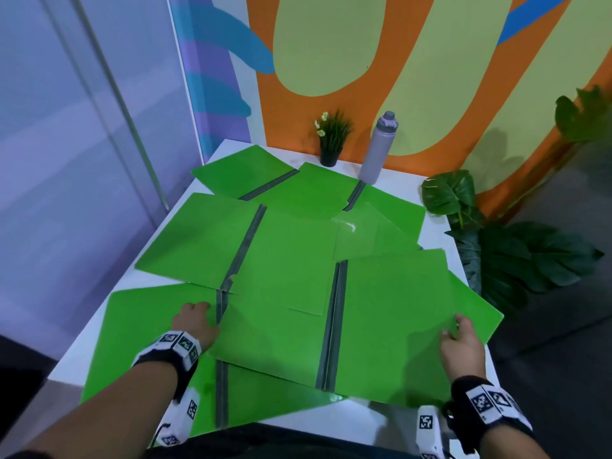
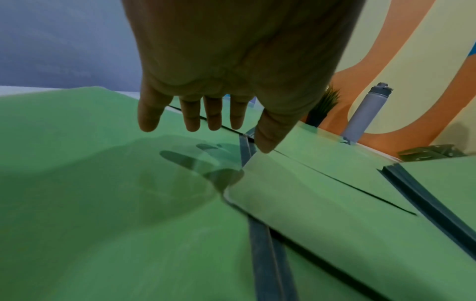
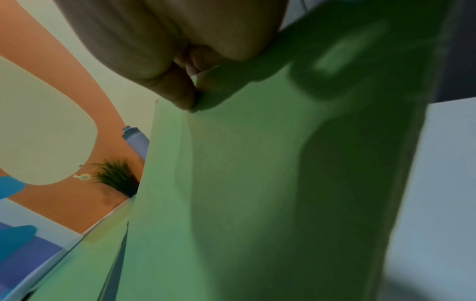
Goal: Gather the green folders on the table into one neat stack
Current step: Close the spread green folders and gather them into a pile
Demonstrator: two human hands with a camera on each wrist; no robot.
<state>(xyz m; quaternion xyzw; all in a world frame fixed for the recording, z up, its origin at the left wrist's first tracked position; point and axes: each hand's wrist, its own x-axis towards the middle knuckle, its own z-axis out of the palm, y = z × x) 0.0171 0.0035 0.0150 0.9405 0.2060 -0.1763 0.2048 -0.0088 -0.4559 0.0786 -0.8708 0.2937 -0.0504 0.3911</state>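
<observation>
Pinching the top folder (image 1: 390, 319) at three o'clock with my right hand (image 1: 462, 346), left hand (image 1: 195, 321) flat-fingered at nine, I square it.

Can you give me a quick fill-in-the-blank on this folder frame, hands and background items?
1. The right hand pinches the edge of a green folder between thumb and ____.
2. The left hand has its fingers ____ above a folder rather than curled round it.
3. The grey bottle stands to the ____ of the small potted plant in the head view.
4. The folders lie on a ____ table.

Missing words: fingers; straight; right; white
</observation>
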